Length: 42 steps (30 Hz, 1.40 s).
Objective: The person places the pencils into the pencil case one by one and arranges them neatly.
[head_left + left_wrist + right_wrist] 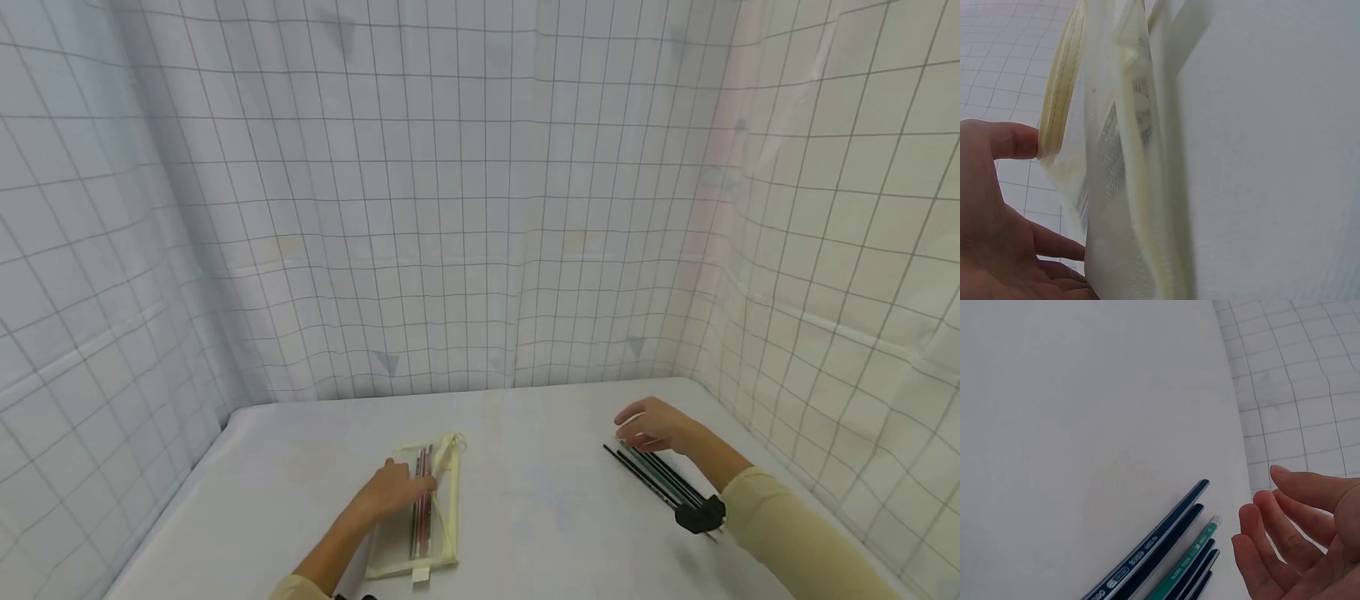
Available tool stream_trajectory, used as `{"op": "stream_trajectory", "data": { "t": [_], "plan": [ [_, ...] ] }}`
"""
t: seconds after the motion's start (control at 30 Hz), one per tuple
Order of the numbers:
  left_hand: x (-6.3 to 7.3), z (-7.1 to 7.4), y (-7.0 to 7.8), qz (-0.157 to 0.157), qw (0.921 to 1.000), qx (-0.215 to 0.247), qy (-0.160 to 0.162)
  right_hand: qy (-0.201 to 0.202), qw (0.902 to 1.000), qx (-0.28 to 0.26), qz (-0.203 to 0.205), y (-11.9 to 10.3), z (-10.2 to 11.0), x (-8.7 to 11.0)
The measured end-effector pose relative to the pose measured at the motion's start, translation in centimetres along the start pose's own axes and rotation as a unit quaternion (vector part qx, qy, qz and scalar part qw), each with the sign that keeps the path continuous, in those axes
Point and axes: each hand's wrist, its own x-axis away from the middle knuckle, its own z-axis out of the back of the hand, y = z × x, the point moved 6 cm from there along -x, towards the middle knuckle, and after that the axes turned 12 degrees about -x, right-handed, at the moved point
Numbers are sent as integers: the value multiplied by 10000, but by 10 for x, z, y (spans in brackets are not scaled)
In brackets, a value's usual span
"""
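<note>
A translucent zip pouch (390, 542) with cream edging lies left of the middle, with several long thin dark and reddish sticks (422, 525) showing in it. My left hand (393, 492) is over the pouch. In the left wrist view its thumb (1016, 140) touches the raised zipper edge (1060, 94), while the other fingers lie against the pouch's side. At the right, several dark pencils (1154, 544) and a green one (1188, 559) lie roughly side by side. My right hand (652, 425) hovers at their far ends, holding nothing, its fingers loosely bent.
Everything lies on a white-covered table (532, 483). White cloth walls with a grid (450, 208) enclose it at the back and sides. A cord loop (459, 442) sticks out from the pouch's far corner, and a small tab (421, 574) from its near edge.
</note>
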Motion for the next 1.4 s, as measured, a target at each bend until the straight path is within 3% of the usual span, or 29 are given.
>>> {"op": "stream_trajectory", "data": {
  "t": [0.57,0.77,0.97,1.23,1.4],
  "plan": [
    [2,-2,2,-61,10000,-43,-57,409,9989,90,-207,44,51,14],
    [0,-2,3,-38,10000,-56,-65,335,9986,312,-271,56,55,22],
    [0,-1,2,-37,10000,16,-65,318,9986,421,-11,62,56,21],
    [-1,0,1,0,9999,80,-102,486,9886,1359,421,54,49,16],
    [0,0,0,12,9999,128,-99,550,9880,1360,488,52,46,18]
  ]
}}
